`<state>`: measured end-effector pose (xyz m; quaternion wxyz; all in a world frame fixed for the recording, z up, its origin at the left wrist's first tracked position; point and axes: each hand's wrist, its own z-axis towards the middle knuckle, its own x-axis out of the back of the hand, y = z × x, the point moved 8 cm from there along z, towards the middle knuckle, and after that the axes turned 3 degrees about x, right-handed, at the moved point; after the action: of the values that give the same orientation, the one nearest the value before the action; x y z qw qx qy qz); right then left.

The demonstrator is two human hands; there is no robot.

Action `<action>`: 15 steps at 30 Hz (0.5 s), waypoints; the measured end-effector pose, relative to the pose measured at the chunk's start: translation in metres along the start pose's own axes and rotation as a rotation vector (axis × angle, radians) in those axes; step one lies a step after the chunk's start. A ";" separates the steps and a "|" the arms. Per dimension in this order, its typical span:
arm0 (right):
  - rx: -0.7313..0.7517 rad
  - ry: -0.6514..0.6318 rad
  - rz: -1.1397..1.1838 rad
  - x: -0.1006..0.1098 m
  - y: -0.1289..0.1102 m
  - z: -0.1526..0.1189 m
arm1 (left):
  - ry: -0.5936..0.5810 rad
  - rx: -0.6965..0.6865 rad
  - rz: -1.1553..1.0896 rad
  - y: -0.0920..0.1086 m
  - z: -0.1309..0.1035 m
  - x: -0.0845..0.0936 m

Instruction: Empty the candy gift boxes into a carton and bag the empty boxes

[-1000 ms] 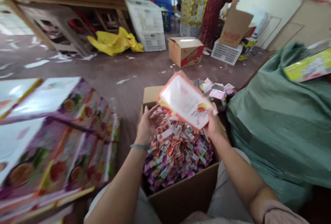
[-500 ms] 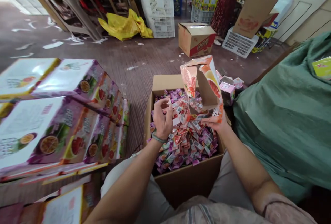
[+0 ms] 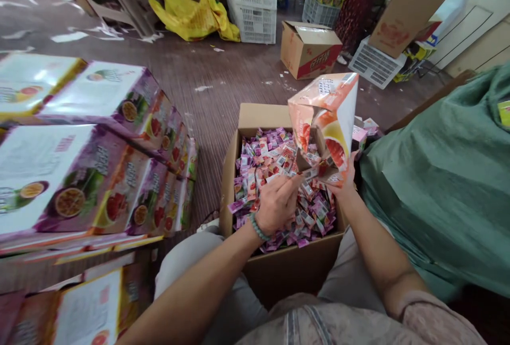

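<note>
My right hand (image 3: 346, 177) grips the lower side of an orange-and-white paper box (image 3: 323, 91) with grapefruit pictures and a cut-out opening that faces left. The box is tilted above a large cardboard carton (image 3: 279, 116) between my knees. My left hand (image 3: 281, 201) has its fingers bent together, with the tips at the lower edge of the opening. What they pinch, if anything, is hidden by the back of the hand. Small purple and pink sachets (image 3: 249, 177) fill the carton, and a few show inside the tilted box.
Stacked fruit-print boxes (image 3: 71, 201) stand at my left. A green cloth (image 3: 434, 175) covers something at the right. Beyond are a closed carton (image 3: 308, 50), white crates (image 3: 255, 20), a yellow sheet (image 3: 191, 15) and a person in a dark red patterned garment (image 3: 360, 5).
My left hand has moved right from above the sachets to the box opening, its fingers closing together. The paper box has turned and tipped, showing more of its top. The view has shifted slightly.
</note>
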<state>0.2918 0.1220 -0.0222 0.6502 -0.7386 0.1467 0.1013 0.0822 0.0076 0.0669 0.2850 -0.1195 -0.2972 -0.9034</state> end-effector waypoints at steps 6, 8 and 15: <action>-0.201 0.239 0.448 0.026 -0.001 0.001 | -0.160 0.373 0.181 -0.058 -0.006 0.016; -0.181 0.171 0.449 0.020 -0.005 0.001 | -0.534 0.561 0.306 -0.079 -0.023 -0.005; 0.019 0.121 0.400 0.004 0.014 -0.001 | -0.333 0.267 0.327 -0.043 -0.020 -0.018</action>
<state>0.2903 0.1194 -0.0363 0.6141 -0.6931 0.3304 0.1824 0.0708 0.0320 0.0239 0.3874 -0.2745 -0.4333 -0.7661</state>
